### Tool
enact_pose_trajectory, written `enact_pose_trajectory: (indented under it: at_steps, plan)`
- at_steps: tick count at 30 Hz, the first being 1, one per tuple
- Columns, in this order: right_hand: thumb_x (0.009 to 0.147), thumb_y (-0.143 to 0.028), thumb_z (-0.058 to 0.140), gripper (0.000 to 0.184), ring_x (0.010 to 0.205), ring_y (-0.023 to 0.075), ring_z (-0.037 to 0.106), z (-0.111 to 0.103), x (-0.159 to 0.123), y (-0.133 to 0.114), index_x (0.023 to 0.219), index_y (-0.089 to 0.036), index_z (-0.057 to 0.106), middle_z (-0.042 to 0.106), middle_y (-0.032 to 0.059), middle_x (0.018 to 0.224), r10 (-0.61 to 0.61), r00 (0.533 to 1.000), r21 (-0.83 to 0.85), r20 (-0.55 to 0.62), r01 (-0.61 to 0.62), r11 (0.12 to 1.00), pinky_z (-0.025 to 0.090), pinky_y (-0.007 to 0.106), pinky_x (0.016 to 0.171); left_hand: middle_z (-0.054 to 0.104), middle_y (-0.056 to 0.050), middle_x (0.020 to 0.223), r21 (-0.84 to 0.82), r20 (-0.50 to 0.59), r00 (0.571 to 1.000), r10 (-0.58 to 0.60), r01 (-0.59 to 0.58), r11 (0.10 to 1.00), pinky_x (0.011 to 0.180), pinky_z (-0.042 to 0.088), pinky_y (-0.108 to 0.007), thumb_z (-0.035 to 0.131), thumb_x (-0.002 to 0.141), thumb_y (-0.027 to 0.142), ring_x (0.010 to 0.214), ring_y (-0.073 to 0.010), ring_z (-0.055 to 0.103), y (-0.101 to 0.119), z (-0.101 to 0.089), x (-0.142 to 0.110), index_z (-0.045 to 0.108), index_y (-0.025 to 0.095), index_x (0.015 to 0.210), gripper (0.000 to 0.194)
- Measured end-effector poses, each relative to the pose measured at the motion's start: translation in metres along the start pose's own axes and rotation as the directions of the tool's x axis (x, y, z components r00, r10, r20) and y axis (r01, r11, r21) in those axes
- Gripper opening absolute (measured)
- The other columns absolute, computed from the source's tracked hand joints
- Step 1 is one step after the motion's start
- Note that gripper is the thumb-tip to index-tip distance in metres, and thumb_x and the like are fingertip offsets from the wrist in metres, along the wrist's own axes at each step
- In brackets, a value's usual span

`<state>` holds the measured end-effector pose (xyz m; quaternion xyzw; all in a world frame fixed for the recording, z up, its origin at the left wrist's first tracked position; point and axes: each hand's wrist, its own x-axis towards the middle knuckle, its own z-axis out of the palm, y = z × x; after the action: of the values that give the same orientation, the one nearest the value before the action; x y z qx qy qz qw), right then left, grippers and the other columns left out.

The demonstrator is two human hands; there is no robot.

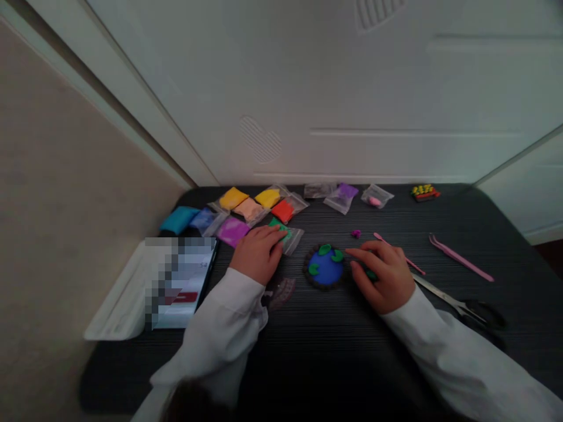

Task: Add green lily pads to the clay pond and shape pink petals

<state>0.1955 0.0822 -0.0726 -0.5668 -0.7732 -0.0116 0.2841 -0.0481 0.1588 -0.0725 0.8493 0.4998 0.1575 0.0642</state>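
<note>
Right grip (382,275) has thumb and forefinger narrowly parted just beside a dark-rimmed blue disc (324,272) on the counter (308,363), while the left grip (257,252) lies over a clear green-filled bag (288,239), pinching or not I cannot tell. Scissors (461,306) and a pink stick (416,267) crowd the right side, with pink tweezers (461,258) beyond. Farther back, packets (248,209) hold yellow, peach and red material, and another bag (384,195) a pink lump (373,201).
</note>
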Motion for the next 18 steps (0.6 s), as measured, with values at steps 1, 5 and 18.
enact_pose_trajectory:
  at_steps: [1, 5, 18]
  plan:
    - [0.074, -0.024, 0.052, 0.026, 0.08, 0.0171, 0.053, -0.002, -0.001, 0.0, 0.099, -0.021, 0.06, 0.056, 0.0058, 0.089, -0.007, 1.0, -0.008, -0.025, 0.007, 1.0, 0.035, 0.034, 0.071, 0.059, -0.007, 0.11, -0.008, -0.007, 1.0, 0.011, -0.011, 1.0, 0.089, 0.039, -0.04, 0.042, 0.079, 0.023, 0.103, -0.02, 0.051, 0.0, -0.001, -0.001, 0.057, 0.02, 0.105, 0.03]
    - [0.074, -0.023, 0.052, 0.025, 0.083, 0.0173, 0.053, -0.011, -0.003, 0.0, 0.098, -0.021, 0.06, 0.056, 0.006, 0.09, -0.025, 0.99, -0.044, -0.138, 0.019, 0.999, 0.035, 0.033, 0.072, 0.056, -0.01, 0.112, 0.015, -0.172, 0.985, -0.002, 0.004, 1.0, 0.088, 0.039, -0.04, 0.042, 0.079, 0.025, 0.104, -0.0215, 0.05, 0.004, -0.011, -0.002, 0.056, 0.017, 0.105, 0.03]
    - [0.082, -0.029, 0.038, 0.028, 0.081, 0.0158, 0.054, -0.056, -0.049, 0.033, 0.096, -0.016, 0.058, 0.059, 0.0086, 0.091, 0.27, 0.924, -0.027, -0.27, -0.287, 0.957, 0.041, 0.031, 0.075, 0.045, -0.008, 0.128, 0.21, -0.023, 1.0, -0.009, 0.013, 0.978, 0.093, 0.034, -0.045, 0.038, 0.08, 0.042, 0.117, -0.0255, 0.039, 0.019, 0.012, -0.123, 0.045, 0.021, 0.121, 0.047]
